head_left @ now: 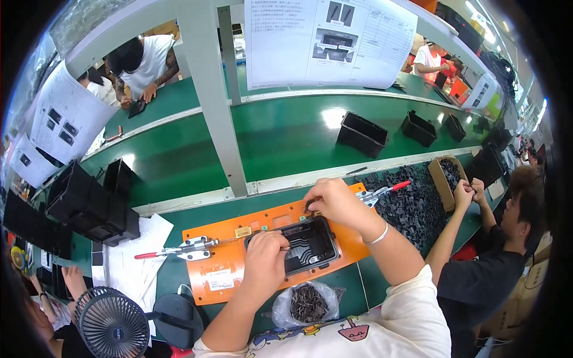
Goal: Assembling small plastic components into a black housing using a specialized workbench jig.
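Observation:
An orange fixture plate (pixel 200 272) lies on the green bench, with a black plastic housing (pixel 327 237) seated in its middle. My left hand (pixel 265 258) is closed over the housing's left side, fingertips pinched on something too small to make out. At the far edge of the housing, my right hand (pixel 339 203) pinches a small dark part (pixel 310 206). A toggle clamp (pixel 194 247) with a red handle sits at the plate's left end, and another toggle clamp (pixel 377 194) at its right. Close to me is a clear plastic bag (pixel 335 296) of small dark pieces (pixel 309 302).
Right of the plate spreads a heap of small black parts (pixel 412 209), beside a cardboard box (pixel 440 184). A co-worker (pixel 486 280) works there. Stacked black bins (pixel 89 206), papers (pixel 140 250) and a fan (pixel 113 328) stand left. Black bins (pixel 362 135) sit on the green surface beyond.

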A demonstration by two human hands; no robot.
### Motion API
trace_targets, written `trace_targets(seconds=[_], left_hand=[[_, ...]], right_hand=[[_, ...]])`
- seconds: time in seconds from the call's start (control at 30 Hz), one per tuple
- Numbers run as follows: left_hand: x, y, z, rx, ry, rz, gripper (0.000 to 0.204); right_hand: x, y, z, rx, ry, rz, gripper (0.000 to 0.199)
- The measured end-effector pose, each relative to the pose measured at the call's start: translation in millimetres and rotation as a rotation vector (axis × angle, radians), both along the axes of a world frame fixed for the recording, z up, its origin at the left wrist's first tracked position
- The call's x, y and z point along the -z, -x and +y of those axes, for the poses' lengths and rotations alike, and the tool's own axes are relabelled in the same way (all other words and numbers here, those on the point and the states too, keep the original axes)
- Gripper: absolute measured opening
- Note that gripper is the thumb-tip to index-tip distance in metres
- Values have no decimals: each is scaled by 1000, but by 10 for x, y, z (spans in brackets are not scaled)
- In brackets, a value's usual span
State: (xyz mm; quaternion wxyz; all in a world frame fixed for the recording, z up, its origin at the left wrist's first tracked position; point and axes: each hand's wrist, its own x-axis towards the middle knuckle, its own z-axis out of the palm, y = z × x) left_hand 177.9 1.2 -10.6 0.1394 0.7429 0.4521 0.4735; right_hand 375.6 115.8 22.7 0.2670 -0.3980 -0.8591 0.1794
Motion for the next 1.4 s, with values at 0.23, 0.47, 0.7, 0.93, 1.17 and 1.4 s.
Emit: trace_targets(seconds=[0.23,0.47,0.7,0.93,1.17,1.4], left_hand=[[-37,-65,-37,-34,96,27,21],[-9,-63,-33,-66,111,-11,20],[-6,-69,-23,-90,86,-12,24],[-19,16,-51,-53,143,-166,17],[-351,421,158,-229,185,-188,10],[-144,573,543,-82,355,70,8]], right_hand=[[-44,101,163,-41,154,-179,15],[-209,169,207,-172,259,-275,15],[-188,162,309,-151,501,-225,14],[-79,119,245,-63,429,-211,19],[44,79,-524,36,-133,75,31],[347,111,-1114,-188,-206,-231,39]])
